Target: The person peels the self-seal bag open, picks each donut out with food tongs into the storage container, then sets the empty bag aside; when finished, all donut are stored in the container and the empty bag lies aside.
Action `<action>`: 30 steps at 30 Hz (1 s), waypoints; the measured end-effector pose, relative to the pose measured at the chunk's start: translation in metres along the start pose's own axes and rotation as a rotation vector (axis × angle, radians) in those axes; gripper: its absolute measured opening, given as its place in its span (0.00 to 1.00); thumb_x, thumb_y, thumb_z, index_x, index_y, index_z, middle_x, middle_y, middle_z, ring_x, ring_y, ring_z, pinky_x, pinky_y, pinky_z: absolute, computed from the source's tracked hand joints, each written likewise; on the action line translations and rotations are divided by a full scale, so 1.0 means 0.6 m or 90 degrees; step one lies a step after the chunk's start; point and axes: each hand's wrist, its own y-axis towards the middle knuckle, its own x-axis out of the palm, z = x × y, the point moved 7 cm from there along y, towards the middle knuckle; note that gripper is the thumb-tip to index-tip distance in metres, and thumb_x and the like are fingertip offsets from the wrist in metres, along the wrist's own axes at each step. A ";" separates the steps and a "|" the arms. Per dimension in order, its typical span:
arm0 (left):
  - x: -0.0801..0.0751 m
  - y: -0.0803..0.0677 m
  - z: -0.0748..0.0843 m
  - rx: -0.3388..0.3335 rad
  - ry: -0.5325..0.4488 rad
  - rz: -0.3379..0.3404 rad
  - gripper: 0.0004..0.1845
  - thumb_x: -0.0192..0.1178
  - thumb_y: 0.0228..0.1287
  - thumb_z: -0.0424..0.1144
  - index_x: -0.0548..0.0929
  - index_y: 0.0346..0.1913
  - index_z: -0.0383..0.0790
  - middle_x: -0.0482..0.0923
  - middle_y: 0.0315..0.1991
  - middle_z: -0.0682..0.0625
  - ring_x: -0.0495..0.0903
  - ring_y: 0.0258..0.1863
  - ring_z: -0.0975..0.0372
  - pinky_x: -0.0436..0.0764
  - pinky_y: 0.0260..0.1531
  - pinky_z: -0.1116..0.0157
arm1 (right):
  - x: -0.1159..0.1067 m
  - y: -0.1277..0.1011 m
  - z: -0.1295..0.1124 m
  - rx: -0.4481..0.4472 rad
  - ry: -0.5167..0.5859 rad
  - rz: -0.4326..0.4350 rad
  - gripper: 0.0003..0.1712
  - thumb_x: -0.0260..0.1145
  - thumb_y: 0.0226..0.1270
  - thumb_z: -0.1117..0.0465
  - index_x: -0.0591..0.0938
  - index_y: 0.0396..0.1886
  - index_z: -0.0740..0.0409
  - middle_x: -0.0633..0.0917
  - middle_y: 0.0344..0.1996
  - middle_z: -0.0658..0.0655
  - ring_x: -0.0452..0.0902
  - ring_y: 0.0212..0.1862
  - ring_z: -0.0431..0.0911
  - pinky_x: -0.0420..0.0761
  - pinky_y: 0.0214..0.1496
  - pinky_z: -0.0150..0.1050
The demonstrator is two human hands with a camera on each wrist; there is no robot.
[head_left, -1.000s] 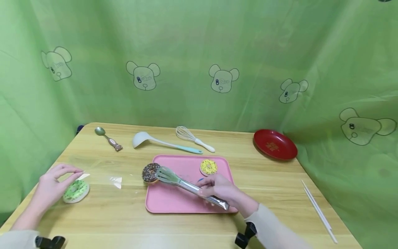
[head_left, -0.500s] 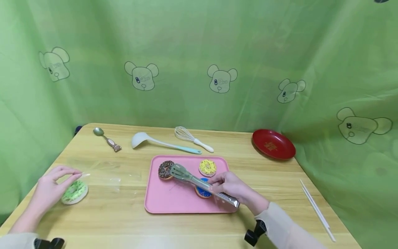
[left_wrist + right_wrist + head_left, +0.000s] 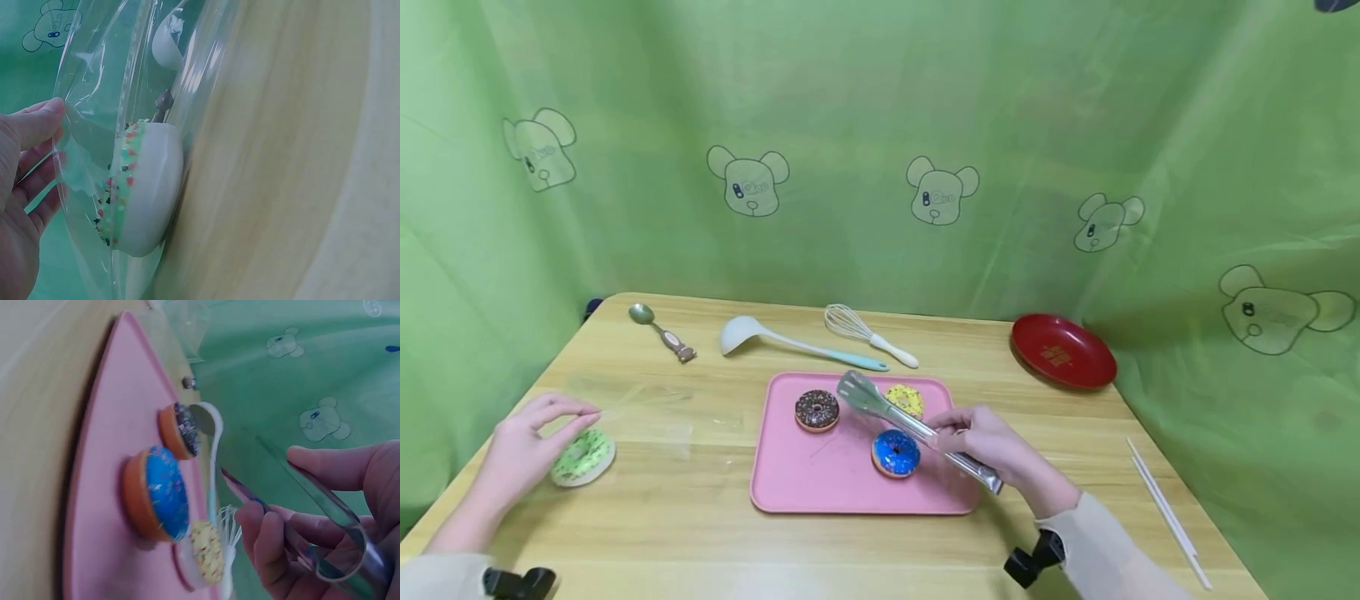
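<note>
My left hand (image 3: pixel 523 454) pinches the edge of a clear plastic bag (image 3: pixel 84 137) at the left of the table. A green-iced doughnut (image 3: pixel 578 460) with sprinkles shows through the film in the left wrist view. My right hand (image 3: pixel 981 440) holds metal tongs (image 3: pixel 917 427) with greenish slotted heads above the pink tray (image 3: pixel 797 496). The tongs' arms stand spread with nothing between them in the right wrist view. On the tray lie a chocolate doughnut (image 3: pixel 808 417), a blue doughnut (image 3: pixel 883 454) and a yellow doughnut (image 3: pixel 910 400), partly covered by the tongs.
Along the back are a spoon (image 3: pixel 670 338), a white ladle (image 3: pixel 741 333) with a blue handle and a whisk (image 3: pixel 850 321). A red plate (image 3: pixel 1082 358) stands at the back right, with white chopsticks (image 3: pixel 1168 512) at the right edge. A green curtain (image 3: pixel 850 250) encloses the table.
The chocolate doughnut has gone from the tongs' tips over the tray's left edge onto the tray. The tongs let go and moved right and back. My left hand has stayed put.
</note>
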 end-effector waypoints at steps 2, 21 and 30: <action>-0.001 -0.001 -0.002 -0.003 -0.001 0.002 0.05 0.65 0.57 0.34 0.85 0.36 0.41 0.77 0.35 0.60 0.66 0.40 0.83 0.57 0.43 0.87 | 0.004 0.001 -0.010 -0.014 0.000 0.004 0.24 0.70 0.54 0.62 0.78 0.50 0.68 0.80 0.35 0.59 0.74 0.35 0.47 0.77 0.34 0.36; -0.004 0.001 -0.003 -0.032 -0.001 -0.011 0.06 0.64 0.59 0.37 0.85 0.39 0.41 0.76 0.36 0.61 0.66 0.42 0.82 0.58 0.45 0.84 | 0.181 0.047 -0.076 -0.135 -0.050 -0.106 0.19 0.72 0.49 0.60 0.83 0.43 0.57 0.83 0.29 0.51 0.76 0.32 0.44 0.77 0.34 0.36; -0.009 0.001 0.003 -0.019 -0.003 0.001 0.06 0.66 0.57 0.35 0.85 0.38 0.40 0.75 0.36 0.64 0.66 0.41 0.83 0.58 0.44 0.84 | 0.251 0.078 -0.098 -0.140 -0.112 -0.081 0.15 0.73 0.50 0.60 0.84 0.39 0.60 0.80 0.24 0.49 0.71 0.27 0.40 0.73 0.28 0.31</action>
